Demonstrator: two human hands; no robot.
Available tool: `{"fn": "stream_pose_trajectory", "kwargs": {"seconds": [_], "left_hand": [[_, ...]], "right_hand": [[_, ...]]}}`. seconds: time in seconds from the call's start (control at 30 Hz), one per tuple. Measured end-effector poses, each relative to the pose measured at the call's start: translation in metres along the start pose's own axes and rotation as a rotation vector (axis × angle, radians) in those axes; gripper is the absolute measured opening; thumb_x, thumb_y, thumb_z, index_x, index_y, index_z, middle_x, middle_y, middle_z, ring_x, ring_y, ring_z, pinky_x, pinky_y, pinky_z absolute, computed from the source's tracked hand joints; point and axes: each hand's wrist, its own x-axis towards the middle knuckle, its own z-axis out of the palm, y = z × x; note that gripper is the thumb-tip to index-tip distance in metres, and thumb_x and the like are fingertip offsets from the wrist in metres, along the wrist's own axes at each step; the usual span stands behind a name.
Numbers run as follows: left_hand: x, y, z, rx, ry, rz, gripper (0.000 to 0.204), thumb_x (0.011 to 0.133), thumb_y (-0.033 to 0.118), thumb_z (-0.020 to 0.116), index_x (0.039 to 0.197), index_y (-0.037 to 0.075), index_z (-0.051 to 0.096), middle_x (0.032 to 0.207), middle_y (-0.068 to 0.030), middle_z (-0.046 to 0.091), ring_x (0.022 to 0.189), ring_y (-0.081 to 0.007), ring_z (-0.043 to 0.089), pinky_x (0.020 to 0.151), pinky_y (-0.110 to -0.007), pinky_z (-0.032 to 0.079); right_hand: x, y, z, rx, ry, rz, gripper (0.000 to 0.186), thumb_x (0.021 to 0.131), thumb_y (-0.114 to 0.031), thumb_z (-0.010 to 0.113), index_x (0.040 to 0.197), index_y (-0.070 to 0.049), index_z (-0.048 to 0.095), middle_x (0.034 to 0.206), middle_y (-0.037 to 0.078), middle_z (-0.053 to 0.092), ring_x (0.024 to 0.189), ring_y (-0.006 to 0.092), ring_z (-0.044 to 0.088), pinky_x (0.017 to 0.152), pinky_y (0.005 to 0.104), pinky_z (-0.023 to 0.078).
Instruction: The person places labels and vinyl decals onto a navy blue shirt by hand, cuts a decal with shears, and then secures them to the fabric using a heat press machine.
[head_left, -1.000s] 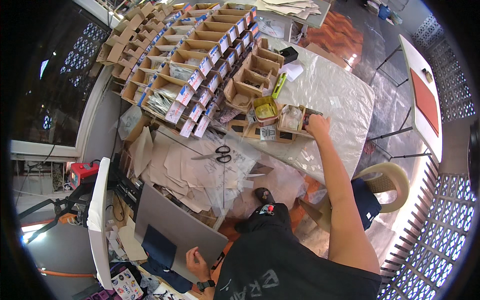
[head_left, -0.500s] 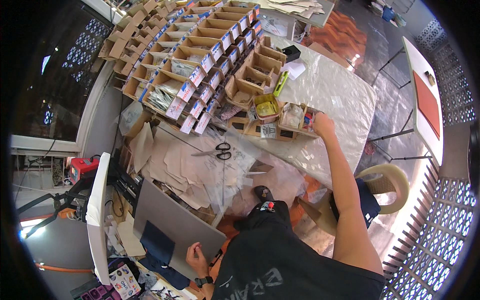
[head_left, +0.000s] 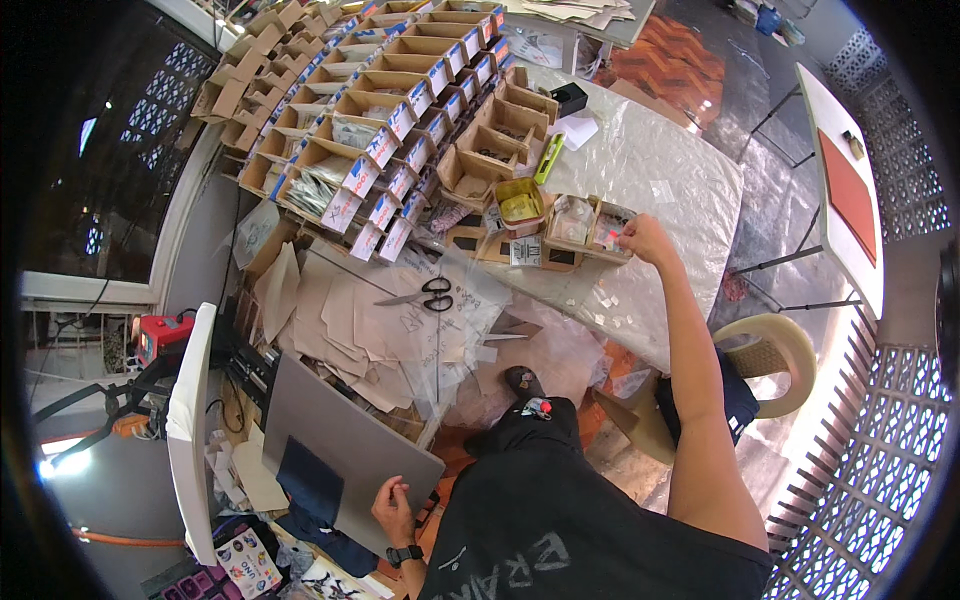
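Far out to the right, my right hand reaches over a small cardboard box near the table's edge. Its fingers are pinched together at small packets with a bright reddish spot; what lies between the fingertips is too small to make out. Beside that compartment is another with clear plastic packets. My left hand hangs low by the edge of a grey board, its fingers loosely bent and apart, holding nothing. A dark folded cloth lies on the board.
Left of the box stands a yellow-lined container, with a green cutter behind it. Rows of cardboard bins fill the far left. Black-handled scissors rest on plastic and paper sheets. A beige chair stands at right.
My right hand has moved from the box's right edge further over its compartment, fingers at the packets. The blue bit seen there earlier no longer shows. The view has shifted slightly; my left hand stays low.
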Motion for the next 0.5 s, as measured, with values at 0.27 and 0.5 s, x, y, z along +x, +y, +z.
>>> {"fn": "stream_pose_trajectory", "kwargs": {"seconds": [0.27,0.5], "left_hand": [[-0.002,0.006,0.011,-0.173,-0.029,-0.066,0.019,0.101,0.010,0.056,0.108,-0.001,0.070,0.093,-0.0081,0.072,0.085,-0.0155,0.069,0.078,-0.029,0.055],[0.039,0.098,0.033,-0.977,-0.510,-0.484,0.043,0.107,0.036,0.050,0.127,-0.001,0.058,0.107,-0.0155,0.071,0.091,-0.0203,0.071,0.079,-0.031,0.056]], "right_hand": [[-0.027,-0.050,0.012,0.106,0.312,-0.098,0.025,0.093,-0.019,0.054,0.089,0.003,0.066,0.082,0.024,0.065,0.076,0.0369,0.065,0.071,0.0469,0.048],[-0.177,-0.237,0.163,0.644,-0.424,-0.527,0.018,0.097,-0.015,0.061,0.095,0.002,0.066,0.073,0.011,0.055,0.067,0.0221,0.052,0.063,0.0345,0.042]]}}
